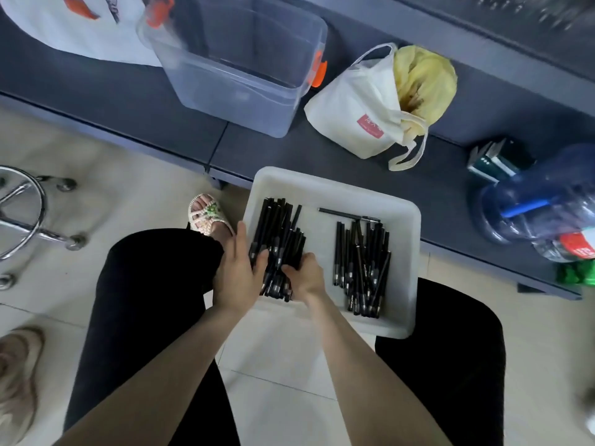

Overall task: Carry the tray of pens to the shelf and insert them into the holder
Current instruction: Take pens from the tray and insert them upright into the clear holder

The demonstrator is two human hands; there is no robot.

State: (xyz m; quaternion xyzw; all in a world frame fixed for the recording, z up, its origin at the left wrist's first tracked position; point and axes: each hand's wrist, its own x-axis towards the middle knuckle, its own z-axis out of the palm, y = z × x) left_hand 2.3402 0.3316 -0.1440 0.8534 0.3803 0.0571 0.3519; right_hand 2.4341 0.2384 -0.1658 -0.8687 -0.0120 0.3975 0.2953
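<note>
The near ends of the left heap of pens (pixel 279 246) are hidden under the left hand (pixel 238 275) and right hand (pixel 306 276), so the grip itself cannot be made out. The print on the pens is too small to read. The tray's (pixel 335 188) near-left corner is covered by the wrists. The stool (pixel 22 214), the shoe (pixel 16 381), the white bag (pixel 80 24) and the water bottle (pixel 544 201) are cut by the edges. The top right corner is smeared by blur.
</note>
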